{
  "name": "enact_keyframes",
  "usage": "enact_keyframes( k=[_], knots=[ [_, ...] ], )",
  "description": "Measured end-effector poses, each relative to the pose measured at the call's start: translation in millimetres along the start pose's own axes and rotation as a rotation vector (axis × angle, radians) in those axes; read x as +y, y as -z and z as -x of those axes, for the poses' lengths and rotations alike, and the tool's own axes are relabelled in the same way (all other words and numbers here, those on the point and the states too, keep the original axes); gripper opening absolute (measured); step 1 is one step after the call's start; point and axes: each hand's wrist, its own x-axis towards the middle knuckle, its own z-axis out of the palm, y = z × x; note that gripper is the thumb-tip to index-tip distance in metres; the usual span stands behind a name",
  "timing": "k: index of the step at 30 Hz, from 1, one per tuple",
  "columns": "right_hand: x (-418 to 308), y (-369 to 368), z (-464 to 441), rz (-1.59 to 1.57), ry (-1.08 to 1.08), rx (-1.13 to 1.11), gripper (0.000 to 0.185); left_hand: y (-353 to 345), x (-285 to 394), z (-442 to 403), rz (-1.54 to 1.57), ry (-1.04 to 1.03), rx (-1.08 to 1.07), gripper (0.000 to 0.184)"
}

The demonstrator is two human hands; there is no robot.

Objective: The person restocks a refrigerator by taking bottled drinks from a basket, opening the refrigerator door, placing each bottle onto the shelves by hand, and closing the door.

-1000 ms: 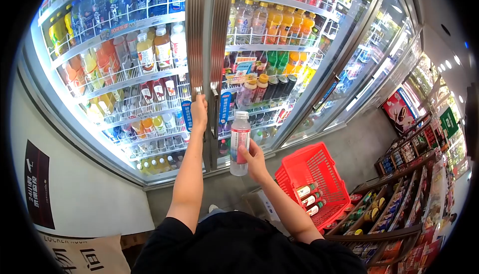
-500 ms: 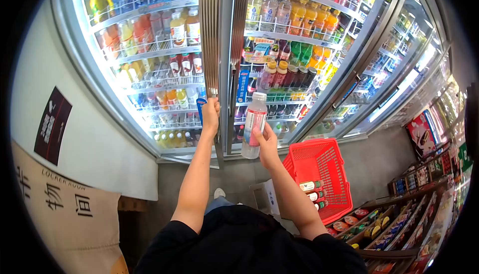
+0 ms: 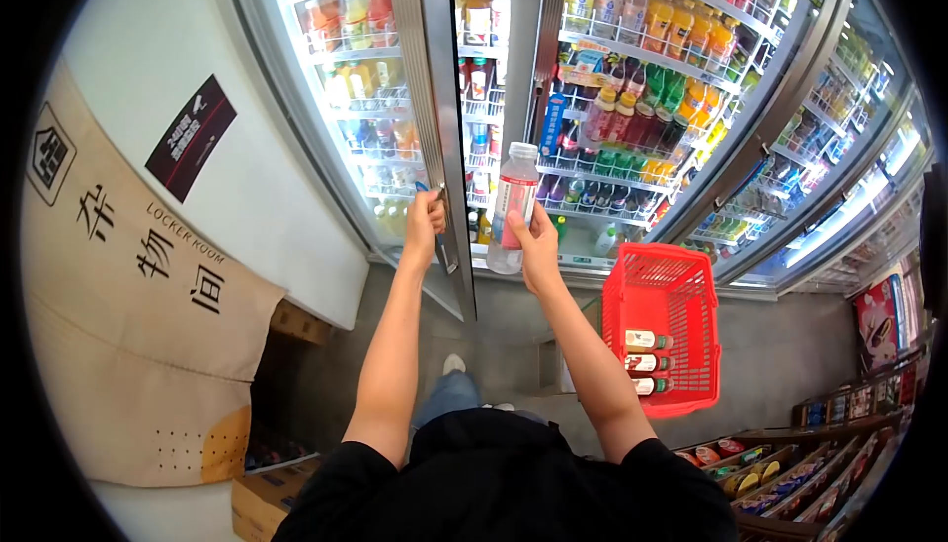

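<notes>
My left hand [image 3: 424, 230] is wrapped round the handle [image 3: 445, 246] of the left cooler door [image 3: 423, 68]. This door stands partly open, with a gap along its right side where shelved drinks show. A clear plastic bottle [image 3: 517, 187] with a white cap and a red and pink label is in my right hand [image 3: 538, 250]. It is nearly upright, in front of the cooler. To the right sits a red shopping basket [image 3: 698, 340], and three small bottles [image 3: 647, 363] with dark green caps lie inside it.
Lit cooler shelves [image 3: 652, 48] hold rows of drinks behind and right of the bottle. A beige curtain [image 3: 128, 345] hangs at left beside a white wall with a dark sign [image 3: 192, 137]. Snack racks [image 3: 790, 473] stand at lower right, and a cardboard box [image 3: 267, 503] at lower left.
The left cooler door has swung further open, with my left hand still gripping its handle. The view has shifted left, and the bottle remains in my right hand.
</notes>
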Motion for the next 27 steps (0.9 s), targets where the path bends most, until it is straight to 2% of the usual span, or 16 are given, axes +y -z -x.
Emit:
enact_keyframes(
  k=[5,8,10,12,18,22,24,26,27],
  knots=[
    [4.0,-28.5,32.2,0.002,-0.029,-0.041,0.053,35.3,10.7,44.4,0.036,0.001,0.046,0.043],
    [9.6,-46.7,48.4,0.010,-0.026,-0.065,0.053,46.1,16.0,71.0,0.103,-0.097,0.259,0.038],
    [9.0,-62.5,60.0,-0.004,-0.044,-0.111,0.054,56.0,24.2,88.8,0.114,-0.117,0.289,0.037],
    [15.9,-78.8,69.7,-0.001,-0.038,-0.121,0.052,62.7,32.5,105.1,0.057,-0.112,0.471,0.035],
    [23.5,-131.8,110.1,0.021,-0.070,-0.133,0.053,135.9,40.5,148.7,-0.010,-0.122,0.456,0.031],
    [30.8,-159.9,129.6,0.008,-0.066,-0.150,0.055,179.9,54.9,175.6,-0.004,-0.171,0.569,0.034],
    [34.3,-173.0,136.6,0.033,-0.083,-0.158,0.055,205.4,62.4,190.8,-0.016,-0.116,0.592,0.032],
    [37.4,-187.1,142.1,0.028,-0.089,-0.168,0.054,225.3,69.8,202.8,-0.065,-0.236,0.644,0.030],
    [40.2,-192.9,143.5,0.025,-0.084,-0.178,0.054,240.6,73.5,210.4,-0.079,-0.202,0.594,0.028]
  ],
)
